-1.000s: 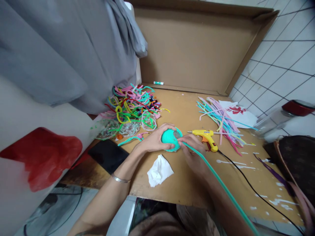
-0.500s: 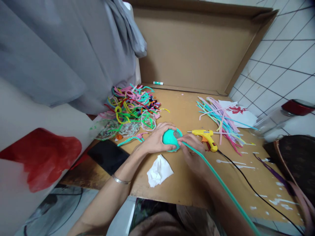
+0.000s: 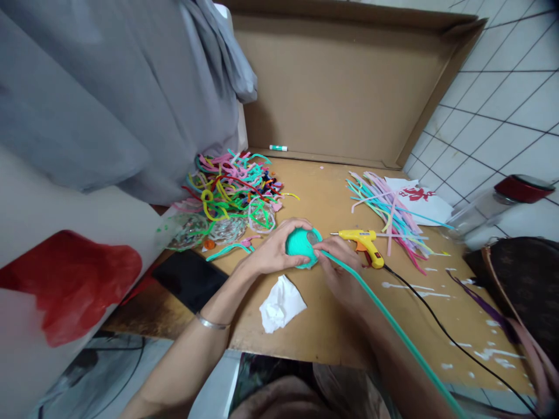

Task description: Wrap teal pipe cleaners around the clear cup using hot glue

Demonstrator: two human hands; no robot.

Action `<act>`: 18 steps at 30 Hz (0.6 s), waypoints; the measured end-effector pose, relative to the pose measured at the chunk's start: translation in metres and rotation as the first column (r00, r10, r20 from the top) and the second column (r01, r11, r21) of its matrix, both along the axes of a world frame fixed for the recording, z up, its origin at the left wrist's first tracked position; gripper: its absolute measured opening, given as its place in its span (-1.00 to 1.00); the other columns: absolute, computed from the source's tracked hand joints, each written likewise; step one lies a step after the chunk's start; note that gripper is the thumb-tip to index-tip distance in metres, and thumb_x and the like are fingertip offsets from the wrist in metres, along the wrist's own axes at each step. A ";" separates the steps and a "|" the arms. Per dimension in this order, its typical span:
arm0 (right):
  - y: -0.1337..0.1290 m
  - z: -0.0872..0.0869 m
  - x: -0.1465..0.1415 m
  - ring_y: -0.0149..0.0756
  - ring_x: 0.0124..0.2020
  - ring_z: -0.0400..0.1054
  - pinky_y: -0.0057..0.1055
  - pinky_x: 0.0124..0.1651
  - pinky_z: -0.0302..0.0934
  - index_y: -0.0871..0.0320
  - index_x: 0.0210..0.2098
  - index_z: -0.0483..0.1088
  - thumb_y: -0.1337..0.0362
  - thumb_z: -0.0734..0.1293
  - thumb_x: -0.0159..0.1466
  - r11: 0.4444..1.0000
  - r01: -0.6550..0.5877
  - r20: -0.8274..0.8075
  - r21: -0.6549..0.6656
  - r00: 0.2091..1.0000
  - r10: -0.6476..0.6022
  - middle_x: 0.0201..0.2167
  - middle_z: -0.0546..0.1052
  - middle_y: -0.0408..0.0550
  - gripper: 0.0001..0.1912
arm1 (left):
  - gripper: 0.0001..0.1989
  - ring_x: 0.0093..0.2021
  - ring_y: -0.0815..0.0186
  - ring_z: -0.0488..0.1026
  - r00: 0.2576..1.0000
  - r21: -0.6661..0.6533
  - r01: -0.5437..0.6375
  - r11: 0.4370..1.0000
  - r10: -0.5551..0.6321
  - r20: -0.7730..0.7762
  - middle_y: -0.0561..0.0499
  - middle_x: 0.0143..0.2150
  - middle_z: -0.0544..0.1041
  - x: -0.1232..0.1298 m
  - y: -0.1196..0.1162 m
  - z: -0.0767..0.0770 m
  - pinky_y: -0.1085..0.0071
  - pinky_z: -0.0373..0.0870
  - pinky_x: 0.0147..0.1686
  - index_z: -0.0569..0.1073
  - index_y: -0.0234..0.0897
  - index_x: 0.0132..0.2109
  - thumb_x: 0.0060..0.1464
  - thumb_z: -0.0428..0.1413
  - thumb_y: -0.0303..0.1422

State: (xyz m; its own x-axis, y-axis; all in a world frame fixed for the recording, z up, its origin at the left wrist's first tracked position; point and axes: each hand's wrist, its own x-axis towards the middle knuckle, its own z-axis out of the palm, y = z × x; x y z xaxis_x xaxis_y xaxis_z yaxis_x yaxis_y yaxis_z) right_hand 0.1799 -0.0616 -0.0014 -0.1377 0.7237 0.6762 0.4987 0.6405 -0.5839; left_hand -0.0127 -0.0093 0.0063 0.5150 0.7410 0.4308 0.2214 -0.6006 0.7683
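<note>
My left hand (image 3: 283,247) is wrapped round a rounded turquoise piece (image 3: 299,245), which looks covered in pipe cleaner and has a greyish uncovered patch on its right side. Between the thumb and fingertips of my right hand (image 3: 338,262) is a long turquoise pipe cleaner (image 3: 379,301). Its near end meets the piece beside the bare patch, and the rest trails over my right forearm toward the bottom right. Just beyond my right hand lies a yellow hot glue gun (image 3: 363,243), its nozzle pointing left. A crumpled white tissue (image 3: 282,304) lies below the piece.
Tangled coloured pipe cleaners (image 3: 238,186) are heaped at back left, straight ones (image 3: 388,203) at back right. A black flat object (image 3: 194,280) lies left. A glue stick (image 3: 278,148), clear bottle (image 3: 489,203), brown bag (image 3: 519,291) and black cord (image 3: 437,323) surround the work.
Hardly anything differs. The whole view has shifted slightly, and both hands keep their hold on the turquoise piece and the pipe cleaner.
</note>
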 end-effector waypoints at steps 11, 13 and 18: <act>0.001 -0.001 -0.002 -0.34 -0.29 0.45 -0.39 -0.25 0.36 0.08 -0.24 0.48 0.33 0.29 0.32 1.000 -0.009 -0.004 0.022 1.000 0.009 -0.30 0.51 -0.06 -0.89 | -0.41 0.13 0.07 0.41 1.000 -0.056 -0.012 0.998 0.013 0.020 -0.14 0.11 0.45 -0.001 0.001 -0.001 0.10 0.31 0.17 0.33 -0.20 0.06 -0.10 0.34 -0.25; 0.001 -0.001 -0.001 -0.35 -0.30 0.44 -0.40 -0.25 0.35 0.08 -0.23 0.47 0.34 0.29 0.32 0.999 -0.013 -0.003 0.032 1.000 0.013 -0.30 0.50 -0.07 -0.89 | -0.42 0.15 0.07 0.41 0.999 -0.086 0.005 0.996 -0.001 0.049 -0.15 0.12 0.45 -0.001 0.001 -0.002 0.11 0.32 0.16 0.32 -0.19 0.04 -0.12 0.35 -0.28; 0.002 -0.001 -0.001 -0.35 -0.29 0.45 -0.39 -0.23 0.35 0.09 -0.23 0.47 0.33 0.28 0.33 1.000 -0.003 0.012 0.024 1.000 0.003 -0.30 0.49 -0.07 -0.88 | -0.48 0.14 0.08 0.43 0.995 -0.120 0.043 0.992 -0.032 0.093 -0.17 0.12 0.46 -0.001 0.003 -0.001 0.10 0.33 0.14 0.31 -0.22 -0.07 -0.14 0.36 -0.30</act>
